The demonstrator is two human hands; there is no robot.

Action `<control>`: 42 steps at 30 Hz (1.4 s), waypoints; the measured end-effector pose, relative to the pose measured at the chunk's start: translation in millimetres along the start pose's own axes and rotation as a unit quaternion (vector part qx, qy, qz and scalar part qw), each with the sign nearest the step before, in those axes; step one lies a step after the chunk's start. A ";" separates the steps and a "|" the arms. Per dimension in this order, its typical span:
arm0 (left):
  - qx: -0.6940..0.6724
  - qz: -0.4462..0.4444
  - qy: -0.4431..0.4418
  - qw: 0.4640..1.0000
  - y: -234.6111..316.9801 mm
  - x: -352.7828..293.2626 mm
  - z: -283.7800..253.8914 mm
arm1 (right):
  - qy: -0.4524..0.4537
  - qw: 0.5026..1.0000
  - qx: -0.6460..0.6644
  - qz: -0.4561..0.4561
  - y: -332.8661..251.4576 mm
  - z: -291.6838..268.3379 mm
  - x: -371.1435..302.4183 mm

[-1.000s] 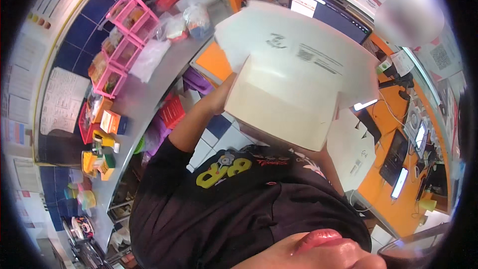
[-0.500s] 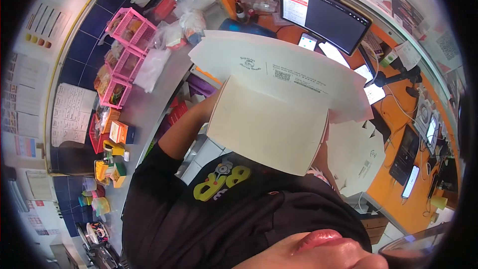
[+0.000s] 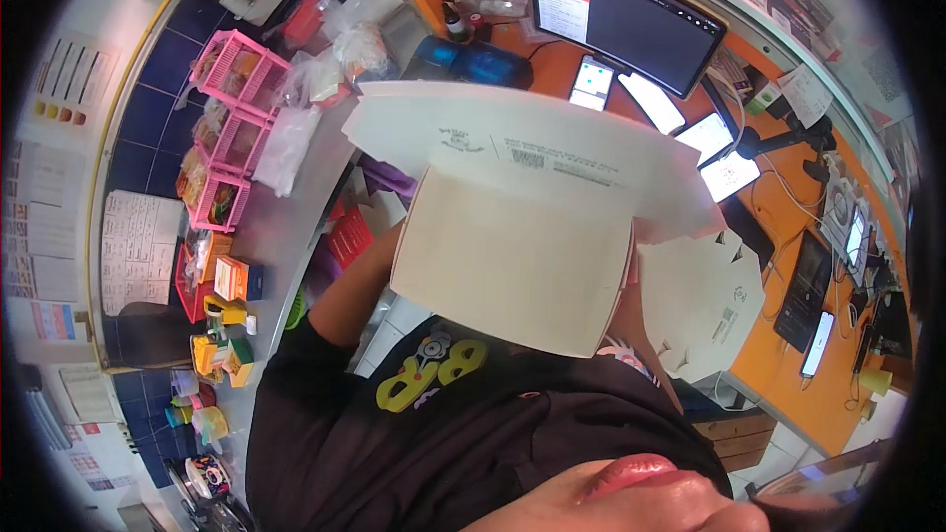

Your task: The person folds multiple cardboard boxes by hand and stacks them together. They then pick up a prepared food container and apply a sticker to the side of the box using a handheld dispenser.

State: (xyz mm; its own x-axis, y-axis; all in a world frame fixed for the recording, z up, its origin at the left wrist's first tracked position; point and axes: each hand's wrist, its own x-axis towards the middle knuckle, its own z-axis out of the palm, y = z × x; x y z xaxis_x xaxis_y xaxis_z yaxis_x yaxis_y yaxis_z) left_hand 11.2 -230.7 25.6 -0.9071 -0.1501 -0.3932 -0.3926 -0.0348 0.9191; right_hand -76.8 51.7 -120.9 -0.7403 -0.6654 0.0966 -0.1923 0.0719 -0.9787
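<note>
Clearly, the white box (image 3: 507, 261) is held up before the black shirt (image 3: 414, 473). It largely hides the left hand and the right hand, so I cannot tell how their fingers grip. Its raised flap (image 3: 611, 192) bears an emblem (image 3: 461, 141), a square code (image 3: 527, 159) and tiny illegible print; text on the monitor (image 3: 645, 30) blurs too.

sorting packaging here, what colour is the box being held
The box is cream to off-white, with dark print on its flap; clearest in the head view.
</note>
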 end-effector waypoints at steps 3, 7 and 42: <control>0.008 0.004 0.013 1.000 -11.7 3.9 3.6 | -0.009 0.993 -0.108 -0.042 -11.2 -3.5 1.3; 0.015 0.009 0.025 1.000 -25.0 6.9 10.2 | -0.048 0.998 -0.042 0.023 -9.9 -4.8 -2.4; -0.068 0.020 0.159 0.985 -100.3 -66.5 -23.1 | 0.165 0.961 -0.197 -0.099 -14.0 14.4 52.9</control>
State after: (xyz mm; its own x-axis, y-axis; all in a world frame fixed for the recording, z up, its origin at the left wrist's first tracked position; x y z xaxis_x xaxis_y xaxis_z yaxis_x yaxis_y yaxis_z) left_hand 114.4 -240.1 -39.8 -0.8201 -0.4547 -0.3474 -0.3134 -0.1512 0.9375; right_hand -104.0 4.8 -104.7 -0.8154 -0.4284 0.3894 -0.5313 0.2868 -0.7971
